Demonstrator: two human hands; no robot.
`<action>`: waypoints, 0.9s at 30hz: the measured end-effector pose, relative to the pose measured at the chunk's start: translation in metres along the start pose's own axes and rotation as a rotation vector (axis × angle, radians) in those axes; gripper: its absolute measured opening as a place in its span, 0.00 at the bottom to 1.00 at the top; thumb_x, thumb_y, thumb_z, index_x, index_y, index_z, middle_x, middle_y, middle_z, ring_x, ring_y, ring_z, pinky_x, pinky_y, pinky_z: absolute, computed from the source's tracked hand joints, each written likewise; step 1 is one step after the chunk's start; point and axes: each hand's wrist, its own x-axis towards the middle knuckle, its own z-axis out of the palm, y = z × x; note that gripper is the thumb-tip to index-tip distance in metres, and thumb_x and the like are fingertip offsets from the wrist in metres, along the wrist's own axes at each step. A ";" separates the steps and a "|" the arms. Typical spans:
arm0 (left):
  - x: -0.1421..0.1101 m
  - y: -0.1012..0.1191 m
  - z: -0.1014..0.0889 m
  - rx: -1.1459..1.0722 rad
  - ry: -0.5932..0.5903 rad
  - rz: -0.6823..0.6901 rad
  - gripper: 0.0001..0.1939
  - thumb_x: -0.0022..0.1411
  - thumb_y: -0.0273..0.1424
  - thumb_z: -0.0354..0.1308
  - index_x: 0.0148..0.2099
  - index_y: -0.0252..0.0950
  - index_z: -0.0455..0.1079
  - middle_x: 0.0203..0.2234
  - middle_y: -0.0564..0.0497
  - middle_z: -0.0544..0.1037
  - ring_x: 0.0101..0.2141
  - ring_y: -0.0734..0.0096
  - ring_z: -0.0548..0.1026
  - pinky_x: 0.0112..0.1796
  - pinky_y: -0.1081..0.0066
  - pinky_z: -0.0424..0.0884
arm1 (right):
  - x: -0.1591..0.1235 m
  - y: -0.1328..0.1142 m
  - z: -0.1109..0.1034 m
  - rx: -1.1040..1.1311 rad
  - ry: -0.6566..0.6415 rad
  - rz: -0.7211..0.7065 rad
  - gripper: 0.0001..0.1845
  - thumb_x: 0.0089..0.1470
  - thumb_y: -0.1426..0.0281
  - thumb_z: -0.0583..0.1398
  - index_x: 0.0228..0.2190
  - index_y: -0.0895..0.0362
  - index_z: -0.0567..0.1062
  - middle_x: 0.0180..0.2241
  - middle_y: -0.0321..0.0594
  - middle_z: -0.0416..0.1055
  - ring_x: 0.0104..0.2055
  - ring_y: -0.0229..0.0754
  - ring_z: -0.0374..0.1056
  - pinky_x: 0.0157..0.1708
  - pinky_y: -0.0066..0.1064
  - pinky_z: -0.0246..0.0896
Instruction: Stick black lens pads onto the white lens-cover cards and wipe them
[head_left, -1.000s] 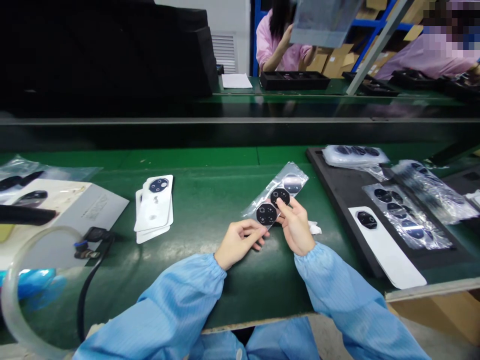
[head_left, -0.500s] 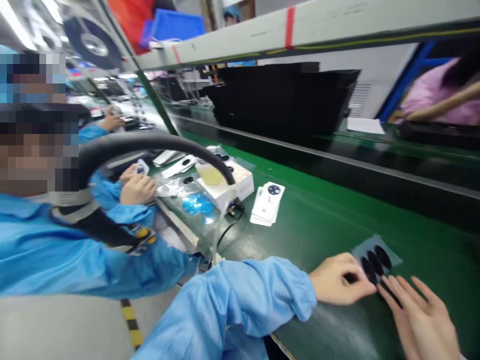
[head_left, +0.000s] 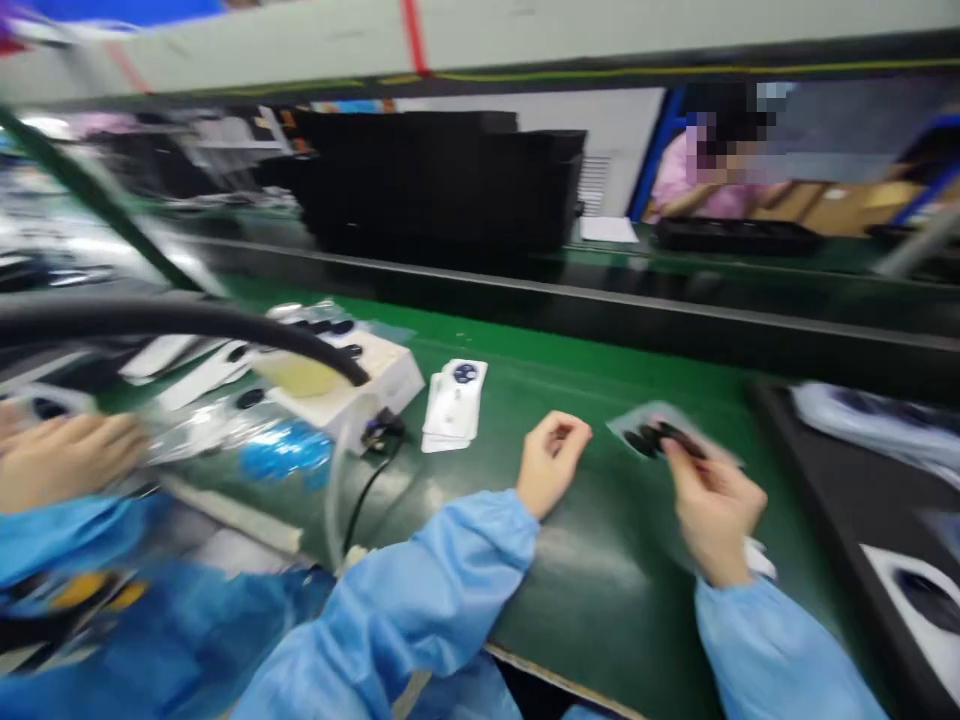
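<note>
My left hand (head_left: 551, 465) is just above the green bench (head_left: 600, 580), thumb and fingertips pinched together; whatever may be between them is too small to make out. To its right, my right hand (head_left: 716, 505) grips a clear film sheet (head_left: 626, 425) carrying black oval discs (head_left: 643, 441). The fingers cover part of the sheet, and motion blurs its edge. White phone back-shaped plates (head_left: 456, 408), the top one with a dark round camera area, lie stacked on the bench left of my left hand.
A black tray (head_left: 814, 490) with wrapped parts and a white plate stands at the right. Leftward are a white box (head_left: 397, 375), a blue-filled plastic bag (head_left: 285, 450), a black hose (head_left: 187, 318) and a co-worker's hands (head_left: 75, 455). Another person (head_left: 712, 180) sits across the line.
The view has swung right, bringing the black tray in. My hands have parted; my right hand, earlier with fingers spread beside the film sheet, now grips it. My left hand has left the sheet.
</note>
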 end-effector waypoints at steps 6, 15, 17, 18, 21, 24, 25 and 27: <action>-0.014 0.010 -0.002 -0.159 -0.253 -0.139 0.18 0.60 0.44 0.59 0.36 0.32 0.68 0.31 0.49 0.74 0.31 0.71 0.75 0.31 0.73 0.74 | -0.014 0.002 0.005 -0.113 -0.350 -0.345 0.27 0.56 0.81 0.51 0.50 0.45 0.75 0.51 0.31 0.72 0.53 0.43 0.69 0.56 0.43 0.64; -0.021 0.010 0.000 -0.250 -0.378 -0.206 0.15 0.58 0.40 0.63 0.37 0.32 0.69 0.29 0.50 0.74 0.32 0.71 0.75 0.32 0.73 0.75 | -0.017 0.008 -0.002 -0.172 -0.398 -0.429 0.31 0.56 0.83 0.50 0.53 0.43 0.72 0.53 0.29 0.69 0.55 0.42 0.67 0.56 0.43 0.64; -0.023 0.010 0.000 -0.246 -0.404 -0.210 0.15 0.57 0.39 0.64 0.36 0.32 0.69 0.29 0.49 0.74 0.32 0.71 0.75 0.32 0.73 0.75 | -0.017 0.009 -0.003 -0.172 -0.406 -0.441 0.31 0.56 0.83 0.50 0.53 0.43 0.71 0.53 0.29 0.69 0.55 0.42 0.67 0.56 0.43 0.64; -0.024 0.011 0.001 -0.240 -0.413 -0.215 0.15 0.57 0.40 0.64 0.35 0.32 0.69 0.30 0.49 0.74 0.32 0.70 0.75 0.31 0.73 0.75 | -0.018 0.009 -0.003 -0.174 -0.408 -0.445 0.31 0.56 0.83 0.50 0.53 0.43 0.71 0.53 0.29 0.69 0.55 0.42 0.67 0.56 0.43 0.64; -0.026 0.012 0.002 -0.227 -0.417 -0.230 0.16 0.55 0.41 0.65 0.35 0.32 0.69 0.30 0.48 0.75 0.31 0.70 0.75 0.31 0.72 0.76 | -0.018 0.011 -0.003 -0.185 -0.410 -0.439 0.31 0.56 0.83 0.49 0.54 0.43 0.70 0.54 0.29 0.69 0.55 0.42 0.67 0.56 0.44 0.64; -0.025 0.012 0.003 -0.252 -0.417 -0.235 0.15 0.56 0.40 0.65 0.35 0.32 0.70 0.29 0.49 0.75 0.30 0.71 0.75 0.31 0.73 0.76 | -0.017 0.013 -0.003 -0.195 -0.412 -0.435 0.31 0.56 0.82 0.49 0.54 0.43 0.71 0.54 0.29 0.69 0.55 0.42 0.67 0.56 0.44 0.64; -0.024 0.012 0.003 -0.265 -0.417 -0.240 0.15 0.55 0.39 0.65 0.35 0.32 0.70 0.29 0.49 0.75 0.30 0.72 0.75 0.31 0.73 0.76 | -0.016 0.014 -0.004 -0.202 -0.414 -0.436 0.30 0.56 0.82 0.49 0.54 0.43 0.71 0.54 0.29 0.69 0.55 0.43 0.67 0.57 0.44 0.64; -0.023 0.011 0.003 -0.307 -0.412 -0.290 0.16 0.52 0.39 0.67 0.34 0.32 0.70 0.29 0.49 0.76 0.30 0.72 0.76 0.31 0.73 0.75 | -0.016 0.013 -0.005 -0.221 -0.414 -0.439 0.30 0.56 0.81 0.50 0.53 0.43 0.71 0.53 0.29 0.69 0.55 0.44 0.67 0.57 0.45 0.63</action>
